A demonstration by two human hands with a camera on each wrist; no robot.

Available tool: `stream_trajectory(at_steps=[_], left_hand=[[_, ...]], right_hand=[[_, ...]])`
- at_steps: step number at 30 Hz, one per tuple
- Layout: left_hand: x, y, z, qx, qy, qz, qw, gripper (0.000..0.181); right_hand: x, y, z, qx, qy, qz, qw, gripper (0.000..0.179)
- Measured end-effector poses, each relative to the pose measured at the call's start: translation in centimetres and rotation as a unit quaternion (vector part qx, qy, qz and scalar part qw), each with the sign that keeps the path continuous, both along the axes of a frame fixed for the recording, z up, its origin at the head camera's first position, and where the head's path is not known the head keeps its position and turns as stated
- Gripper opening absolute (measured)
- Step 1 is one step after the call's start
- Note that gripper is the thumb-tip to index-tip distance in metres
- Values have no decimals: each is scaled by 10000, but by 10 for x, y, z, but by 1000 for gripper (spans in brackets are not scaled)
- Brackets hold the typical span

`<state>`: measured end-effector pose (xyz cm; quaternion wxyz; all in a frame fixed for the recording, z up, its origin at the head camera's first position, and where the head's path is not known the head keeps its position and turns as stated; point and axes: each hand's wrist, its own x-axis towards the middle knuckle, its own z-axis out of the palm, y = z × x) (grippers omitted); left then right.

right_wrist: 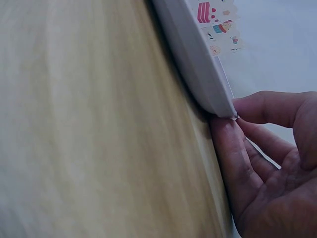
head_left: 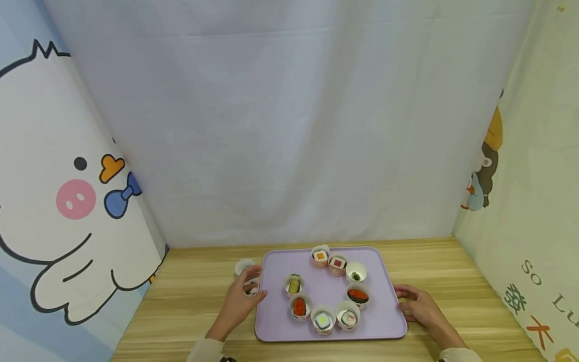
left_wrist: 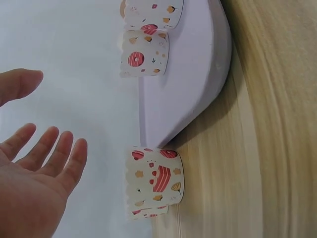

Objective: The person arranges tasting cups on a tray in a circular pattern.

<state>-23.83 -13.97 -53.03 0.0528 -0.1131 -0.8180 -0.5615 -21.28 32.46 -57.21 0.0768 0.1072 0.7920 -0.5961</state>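
A lilac tray [head_left: 384, 322] lies on the wooden table, bearing a ring of several paper cups with toy-like sushi pieces. My right hand [head_left: 420, 304] pinches the tray's right edge, thumb on the rim and fingers against its side in the right wrist view. Beside the left edge, my left hand [head_left: 237, 301] hovers with fingers spread and holds nothing. Under it is a paper cup [head_left: 251, 288], partly hidden by the fingers; another white cup [head_left: 245, 266] stands behind. Up close, the left wrist view shows the nearer one as a cake-printed cup [left_wrist: 154, 176] against the tray's edge.
On the tray, a cup with an orange-square piece [head_left: 320, 256] stands at the back and a cup with a red-topped piece [head_left: 299, 307] at the left. A white curtain [head_left: 294, 151] hangs behind the table [head_left: 194, 281]. Printed cloths flank both sides.
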Motion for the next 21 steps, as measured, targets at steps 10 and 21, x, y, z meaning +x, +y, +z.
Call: stream_trajectory(at_steps=[10,21], left_hand=[[3,-13,-6,70,326,905,9953,58],[4,-23,-17,-51,-59,1273,9918,74]], right_hand=[[0,0,0,67,17,27,10000,63],[0,1,-1,-38,15,42,10000,63]])
